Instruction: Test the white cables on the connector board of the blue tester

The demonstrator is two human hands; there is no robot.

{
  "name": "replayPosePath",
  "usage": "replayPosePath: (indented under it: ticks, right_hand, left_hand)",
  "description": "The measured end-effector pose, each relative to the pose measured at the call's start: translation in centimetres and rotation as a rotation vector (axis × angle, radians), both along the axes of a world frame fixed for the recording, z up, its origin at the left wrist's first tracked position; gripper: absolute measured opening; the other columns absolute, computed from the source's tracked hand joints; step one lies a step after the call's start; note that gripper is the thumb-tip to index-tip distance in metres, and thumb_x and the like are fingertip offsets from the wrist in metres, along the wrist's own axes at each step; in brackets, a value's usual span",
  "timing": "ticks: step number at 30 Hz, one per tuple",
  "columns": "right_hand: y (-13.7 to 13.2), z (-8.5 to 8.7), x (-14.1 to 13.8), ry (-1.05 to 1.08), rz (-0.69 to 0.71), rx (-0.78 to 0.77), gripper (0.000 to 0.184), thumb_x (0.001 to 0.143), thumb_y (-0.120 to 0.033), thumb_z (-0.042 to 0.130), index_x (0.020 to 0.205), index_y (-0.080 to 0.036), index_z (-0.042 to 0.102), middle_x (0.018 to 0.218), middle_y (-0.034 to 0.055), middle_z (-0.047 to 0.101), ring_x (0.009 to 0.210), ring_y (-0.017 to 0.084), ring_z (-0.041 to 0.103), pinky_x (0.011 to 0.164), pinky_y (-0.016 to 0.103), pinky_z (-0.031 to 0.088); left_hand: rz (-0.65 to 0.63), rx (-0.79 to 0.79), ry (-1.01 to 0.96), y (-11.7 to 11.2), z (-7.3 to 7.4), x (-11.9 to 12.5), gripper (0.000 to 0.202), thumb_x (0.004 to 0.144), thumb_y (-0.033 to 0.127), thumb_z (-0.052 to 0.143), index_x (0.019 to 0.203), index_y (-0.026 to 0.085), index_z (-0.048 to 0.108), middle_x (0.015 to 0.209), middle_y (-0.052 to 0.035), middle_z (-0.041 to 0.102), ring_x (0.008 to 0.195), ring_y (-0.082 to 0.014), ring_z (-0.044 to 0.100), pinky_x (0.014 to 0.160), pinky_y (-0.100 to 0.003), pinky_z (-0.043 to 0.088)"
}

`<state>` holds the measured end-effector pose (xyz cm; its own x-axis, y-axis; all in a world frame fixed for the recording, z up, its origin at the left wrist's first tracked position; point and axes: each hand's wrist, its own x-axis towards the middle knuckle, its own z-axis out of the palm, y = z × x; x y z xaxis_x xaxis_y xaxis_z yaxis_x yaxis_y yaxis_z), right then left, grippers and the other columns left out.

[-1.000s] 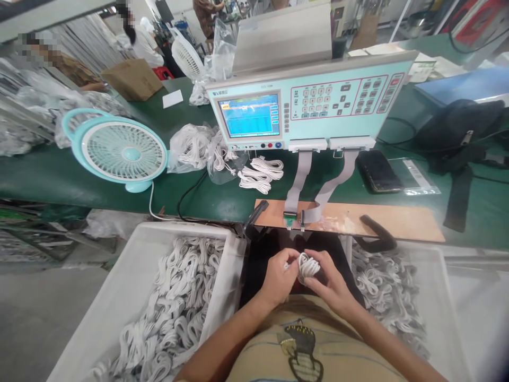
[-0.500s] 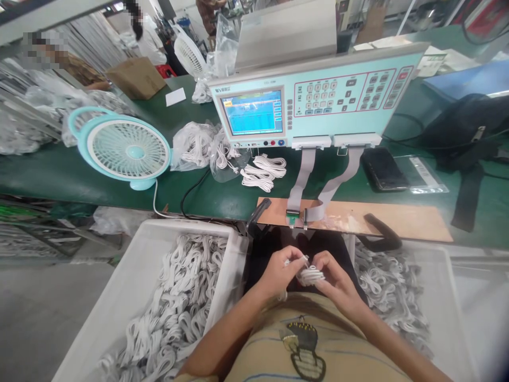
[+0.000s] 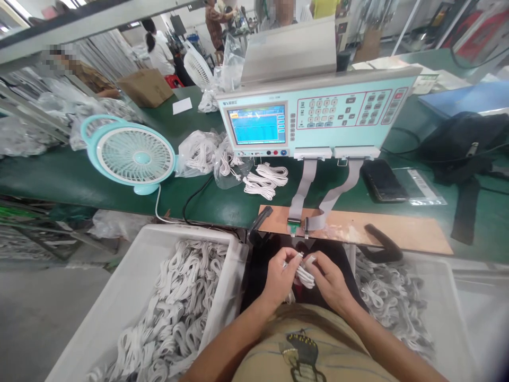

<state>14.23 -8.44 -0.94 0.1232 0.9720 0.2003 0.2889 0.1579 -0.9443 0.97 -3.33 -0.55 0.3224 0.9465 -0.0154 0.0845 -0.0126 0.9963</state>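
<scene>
Just below the bench edge, over my lap, a coiled white cable is held between both hands. My left hand is closed on it, with a connector end pinched at thumb and forefinger. My right hand pinches the other connector end from the right side. In front of my fingers, a small green adapter board and a second small plug fixture sit at the edge of a wooden board. Grey ribbon cables run from them up to a light-blue tester with a lit screen.
White bins of coiled cables stand at my left and right. On the green bench are a blue fan, bagged cables, loose coils, a black phone and a dark bag. Other people are beyond.
My view has tilted up slightly, so the bench sits lower in the picture. The right hand's fingers have shifted and now pinch a connector end; the coil hangs more to the left between my hands.
</scene>
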Motion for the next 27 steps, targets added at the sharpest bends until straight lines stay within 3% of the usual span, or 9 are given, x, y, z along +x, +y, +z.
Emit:
replayPosePath:
  ticks: [5,11,17,22,25,27]
  right_hand:
    - [2.0,-1.2,0.4,0.337,-0.133,-0.100,0.024,0.083,-0.041,0.057,0.077,-0.018,0.059,0.069,-0.0002,0.056,0.063,0.015,0.049,0.060,0.025,0.040]
    - [3.2,-0.6,0.8,0.318,-0.200,-0.173,0.031,0.070,-0.046,0.068,0.074,-0.016,0.069,0.072,0.0039,0.066,0.067,0.020,0.057,0.063,0.029,0.044]
    - [3.4,-0.3,0.8,0.378,-0.181,-0.188,0.030,0.068,-0.044,0.070,0.077,-0.016,0.071,0.072,0.0039,0.066,0.064,0.019,0.056,0.058,0.027,0.043]
    - [3.5,-0.3,0.7,0.572,-0.159,-0.290,0.028,0.067,-0.043,0.072,0.075,-0.016,0.071,0.060,0.0017,0.061,0.051,0.014,0.049,0.048,0.024,0.037]
    - [3.8,-0.4,0.6,0.630,-0.177,-0.295,0.031,0.063,-0.045,0.074,0.074,-0.015,0.071,0.059,0.0027,0.061,0.051,0.015,0.049,0.049,0.025,0.038]
    - [3.9,-0.4,0.6,0.655,-0.166,-0.285,0.030,0.063,-0.043,0.075,0.074,-0.015,0.071,0.060,0.0032,0.062,0.053,0.016,0.051,0.051,0.025,0.039]
  left_hand:
    - [0.047,-0.050,-0.036,1.0,-1.4,0.9,0.021,0.078,0.036,0.054,0.075,0.016,0.056,0.060,0.0032,0.053,0.048,-0.0067,0.043,0.049,-0.018,0.038]
    - [0.047,-0.176,-0.093,1.5,-2.4,1.2,0.017,0.074,0.033,0.057,0.073,0.016,0.054,0.056,0.0038,0.052,0.042,-0.0056,0.043,0.044,-0.017,0.037]
    - [-0.004,-0.238,-0.127,2.0,-2.0,1.0,0.017,0.073,0.032,0.058,0.074,0.016,0.053,0.053,0.0042,0.050,0.041,-0.0057,0.042,0.041,-0.016,0.036]
    - [-0.214,-0.148,-0.047,3.2,-1.1,0.1,0.025,0.078,0.038,0.053,0.076,0.014,0.060,0.062,0.0005,0.053,0.048,-0.0075,0.047,0.043,-0.017,0.037]
    - [-0.202,-0.051,-0.018,3.6,-0.8,0.0,0.027,0.078,0.036,0.053,0.066,0.013,0.061,0.077,-0.0025,0.055,0.055,-0.0075,0.048,0.047,-0.017,0.037]
    - [-0.141,-0.002,-0.015,3.7,-0.9,0.2,0.028,0.077,0.034,0.053,0.060,0.013,0.060,0.076,-0.0023,0.053,0.059,-0.0082,0.047,0.050,-0.017,0.038]
